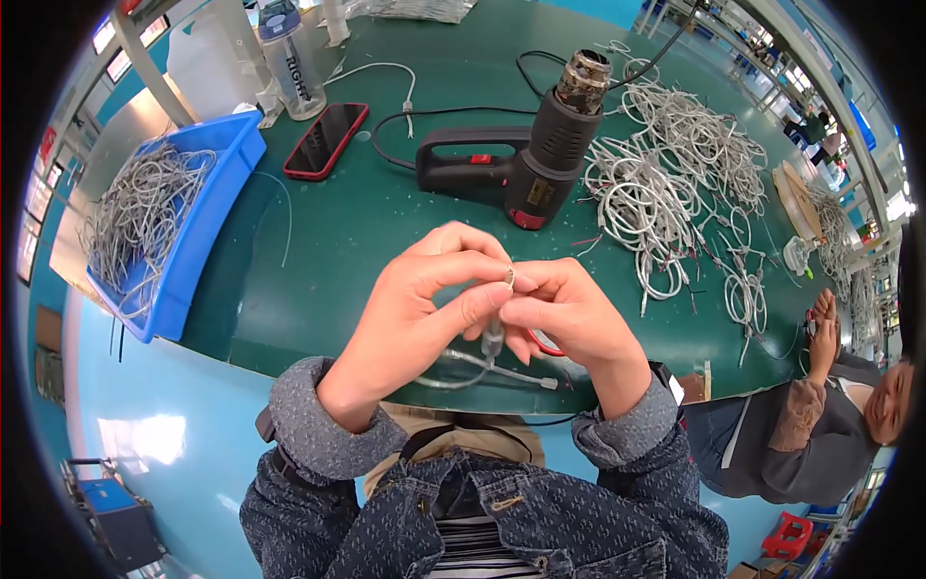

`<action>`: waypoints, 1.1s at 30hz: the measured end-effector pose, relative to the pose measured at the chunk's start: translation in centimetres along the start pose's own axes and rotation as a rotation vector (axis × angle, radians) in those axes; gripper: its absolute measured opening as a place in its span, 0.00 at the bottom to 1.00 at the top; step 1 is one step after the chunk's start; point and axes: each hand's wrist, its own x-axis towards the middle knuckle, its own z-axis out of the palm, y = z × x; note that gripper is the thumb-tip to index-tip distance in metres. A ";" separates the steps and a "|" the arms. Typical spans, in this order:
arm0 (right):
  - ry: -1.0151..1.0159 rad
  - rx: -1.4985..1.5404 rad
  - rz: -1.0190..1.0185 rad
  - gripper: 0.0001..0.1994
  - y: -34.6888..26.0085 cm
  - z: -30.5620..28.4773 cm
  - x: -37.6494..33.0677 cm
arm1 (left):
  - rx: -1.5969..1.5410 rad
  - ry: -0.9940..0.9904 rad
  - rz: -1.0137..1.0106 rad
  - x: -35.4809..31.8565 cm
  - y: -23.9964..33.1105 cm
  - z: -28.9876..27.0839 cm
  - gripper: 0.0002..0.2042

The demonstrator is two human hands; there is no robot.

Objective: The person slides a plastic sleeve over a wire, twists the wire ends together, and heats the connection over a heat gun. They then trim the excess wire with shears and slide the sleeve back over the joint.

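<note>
My left hand (415, 304) and my right hand (579, 314) meet over the near part of the table, thumbs and forefingers pinched together on the end of a cable. The tip between the fingers is mostly covered. Below them hangs the cable (492, 343), with a grey, partly see-through section; it curls into a pale loop whose other end lies near the table edge, below my right hand. A red curved piece (546, 344) shows under the right hand's fingers; what it belongs to is hidden.
A black heat gun (545, 159) stands nozzle-up beyond my hands. Tangled white cables (666, 174) lie to the right. At left are a blue tray (217, 207) of cables, a red-edged phone (328, 142) and a bottle (292, 72). A co-worker (820, 415) sits at right.
</note>
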 end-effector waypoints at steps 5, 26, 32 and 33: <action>0.144 0.013 -0.094 0.06 1.2 -1.2 1.0 | 0.085 0.147 0.115 1.3 -1.7 0.4 0.06; 0.280 -0.128 -0.278 0.07 3.4 -1.1 2.9 | 0.346 0.337 0.059 2.0 -1.9 -1.1 0.04; 0.335 -0.243 -0.387 0.07 3.7 -1.9 1.7 | 0.432 0.240 0.024 2.3 -0.6 0.7 0.03; 0.330 -0.253 -0.413 0.07 4.0 -2.0 1.7 | 0.470 0.238 0.002 2.5 -0.3 1.1 0.05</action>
